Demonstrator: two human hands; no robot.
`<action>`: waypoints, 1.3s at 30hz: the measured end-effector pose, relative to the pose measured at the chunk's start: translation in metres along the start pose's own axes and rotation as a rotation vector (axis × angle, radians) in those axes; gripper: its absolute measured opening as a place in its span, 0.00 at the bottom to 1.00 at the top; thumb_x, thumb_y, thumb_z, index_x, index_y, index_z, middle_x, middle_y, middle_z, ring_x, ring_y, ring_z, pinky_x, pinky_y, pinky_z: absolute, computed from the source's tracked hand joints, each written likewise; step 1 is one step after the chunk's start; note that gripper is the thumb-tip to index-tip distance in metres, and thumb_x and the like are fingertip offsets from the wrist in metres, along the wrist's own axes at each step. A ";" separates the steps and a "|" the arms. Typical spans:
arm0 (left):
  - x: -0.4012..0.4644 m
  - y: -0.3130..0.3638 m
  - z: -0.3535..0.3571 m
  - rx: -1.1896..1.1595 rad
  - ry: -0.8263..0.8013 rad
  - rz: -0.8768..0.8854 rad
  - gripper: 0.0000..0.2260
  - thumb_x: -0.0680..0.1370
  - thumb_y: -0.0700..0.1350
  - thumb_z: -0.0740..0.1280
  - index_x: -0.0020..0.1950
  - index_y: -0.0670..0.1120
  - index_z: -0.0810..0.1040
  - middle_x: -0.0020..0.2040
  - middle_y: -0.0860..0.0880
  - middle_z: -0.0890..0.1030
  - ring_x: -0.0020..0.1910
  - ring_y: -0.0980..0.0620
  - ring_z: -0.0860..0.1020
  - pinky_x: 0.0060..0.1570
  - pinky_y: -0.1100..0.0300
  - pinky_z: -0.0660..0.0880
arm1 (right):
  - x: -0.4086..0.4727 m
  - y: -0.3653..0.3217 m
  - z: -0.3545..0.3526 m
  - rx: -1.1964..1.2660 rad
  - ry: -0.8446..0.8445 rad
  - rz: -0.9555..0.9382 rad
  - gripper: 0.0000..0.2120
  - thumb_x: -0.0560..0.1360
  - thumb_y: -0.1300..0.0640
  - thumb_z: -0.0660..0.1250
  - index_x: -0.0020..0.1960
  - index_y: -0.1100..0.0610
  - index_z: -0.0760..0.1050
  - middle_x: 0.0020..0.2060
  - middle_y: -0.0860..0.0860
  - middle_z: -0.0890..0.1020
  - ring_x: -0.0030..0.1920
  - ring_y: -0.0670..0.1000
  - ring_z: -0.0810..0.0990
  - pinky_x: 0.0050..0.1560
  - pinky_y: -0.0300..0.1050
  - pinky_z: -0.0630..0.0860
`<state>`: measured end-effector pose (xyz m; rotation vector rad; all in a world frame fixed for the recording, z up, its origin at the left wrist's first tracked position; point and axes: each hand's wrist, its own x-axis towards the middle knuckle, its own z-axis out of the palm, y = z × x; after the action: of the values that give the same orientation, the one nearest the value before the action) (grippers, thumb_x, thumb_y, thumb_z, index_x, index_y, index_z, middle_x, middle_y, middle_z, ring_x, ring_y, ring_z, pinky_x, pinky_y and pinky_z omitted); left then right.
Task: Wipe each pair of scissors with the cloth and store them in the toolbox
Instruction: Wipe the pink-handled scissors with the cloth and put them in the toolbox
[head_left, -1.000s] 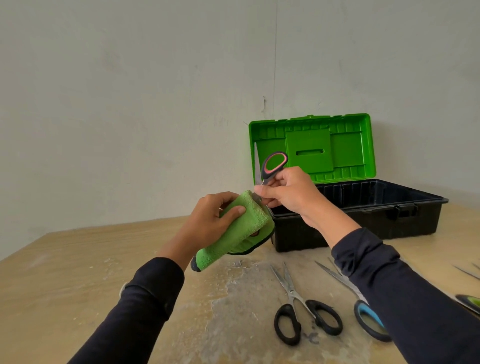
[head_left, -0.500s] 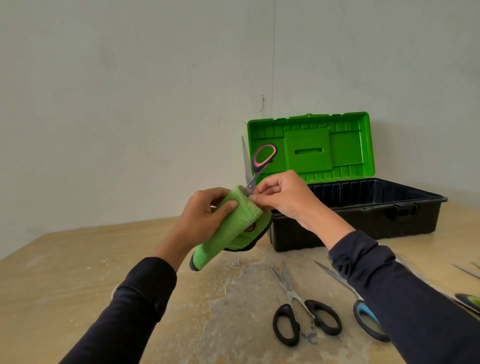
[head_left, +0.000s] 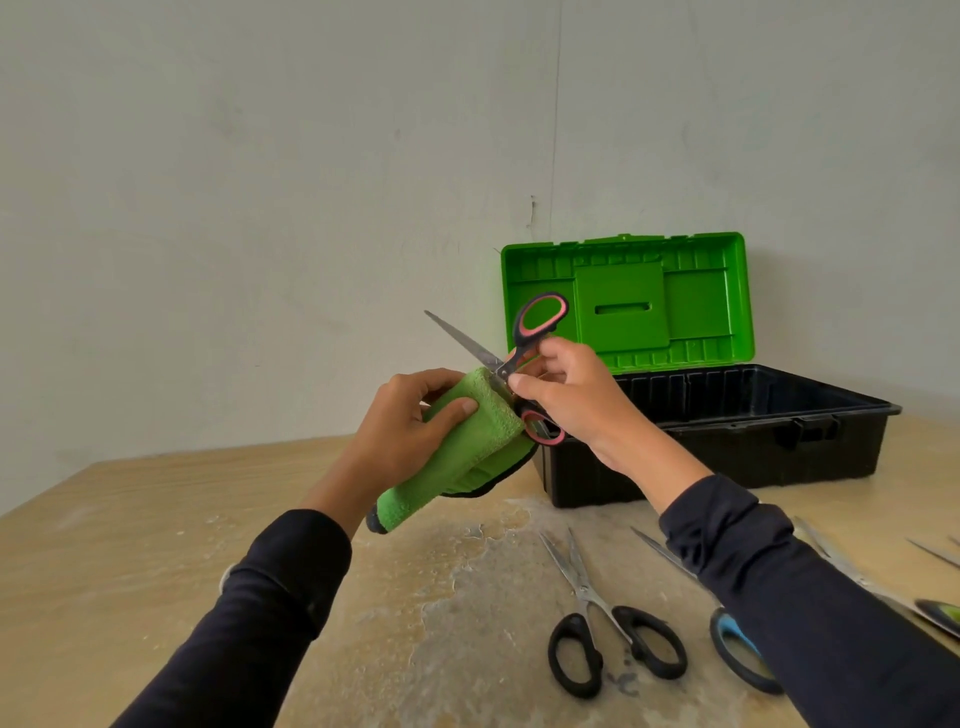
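Table (head_left: 156, 519) w/ toolbox (head_left: 727, 441) at back, lid up. Your left hand (head_left: 400, 436) is wrapped round the green cloth (head_left: 467, 447), which covers one blade; your right hand (head_left: 566, 395) pinches the pink-handled scissors (head_left: 537, 325), blades spread, mid-air just left of the box. Black scissors (head_left: 613, 634) lie on the table nearer you.

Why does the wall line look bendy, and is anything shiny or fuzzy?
Head view: the wide lens bows the wall seam; soft, even light, faint shadows; the pink-handled scissors have a dull glint on the blade; edges blur slightly near the sleeves.
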<state>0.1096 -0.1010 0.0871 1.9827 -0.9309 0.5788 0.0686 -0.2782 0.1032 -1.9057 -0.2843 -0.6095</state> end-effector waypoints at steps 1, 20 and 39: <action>0.000 0.000 -0.001 -0.012 0.003 -0.005 0.08 0.76 0.43 0.65 0.54 0.46 0.80 0.46 0.50 0.83 0.46 0.55 0.81 0.46 0.57 0.79 | -0.001 0.000 0.001 0.030 -0.001 -0.006 0.04 0.73 0.59 0.68 0.45 0.51 0.76 0.44 0.53 0.82 0.48 0.54 0.80 0.54 0.51 0.75; -0.004 0.015 0.012 -0.262 0.114 -0.107 0.07 0.75 0.46 0.67 0.44 0.43 0.79 0.42 0.43 0.81 0.41 0.51 0.78 0.42 0.54 0.79 | -0.002 -0.001 0.012 0.177 0.028 -0.103 0.08 0.72 0.65 0.69 0.37 0.55 0.76 0.34 0.53 0.78 0.36 0.48 0.76 0.42 0.43 0.75; -0.004 0.020 0.015 -0.298 0.113 -0.113 0.06 0.75 0.45 0.67 0.47 0.43 0.80 0.43 0.45 0.82 0.41 0.53 0.80 0.39 0.61 0.78 | -0.001 -0.005 0.003 0.176 0.005 -0.121 0.08 0.71 0.66 0.70 0.36 0.56 0.76 0.35 0.54 0.78 0.39 0.52 0.74 0.45 0.46 0.74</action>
<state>0.0920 -0.1196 0.0863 1.7050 -0.7807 0.4538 0.0669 -0.2735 0.1056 -1.7268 -0.4382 -0.6484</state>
